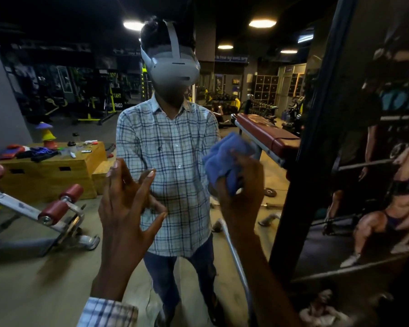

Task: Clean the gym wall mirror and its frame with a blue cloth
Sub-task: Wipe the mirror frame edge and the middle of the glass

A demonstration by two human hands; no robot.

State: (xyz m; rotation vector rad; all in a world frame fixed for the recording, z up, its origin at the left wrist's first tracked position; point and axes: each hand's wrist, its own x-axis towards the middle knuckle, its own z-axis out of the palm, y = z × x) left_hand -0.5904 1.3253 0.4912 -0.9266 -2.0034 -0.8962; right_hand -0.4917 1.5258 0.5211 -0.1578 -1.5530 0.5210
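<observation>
Right hand [242,185] clenched round bunched blue cloth [224,156], at mirror [57,267] glass beside black frame [312,138]. Left hand [125,208] released, fingers spread close to glass; contact unclear. Risk: bare fingertips smudging glass; wadded cloth streaking, skipping frame edge.

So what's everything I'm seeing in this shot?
wall mirror: one, filling left and centre
mirror frame: one, black, right of the glass
blue cloth: one, bunched, centre right
poster: one, dark, right of the frame
wooden box: one, tan, reflected at left
roller pads: two, red, reflected lower left
bench pad: one, red, reflected beside the frame
ceiling lights: four, glowing, reflected on top
left hand: one, fingers spread before the glass
right hand: one, gripping the blue cloth
</observation>
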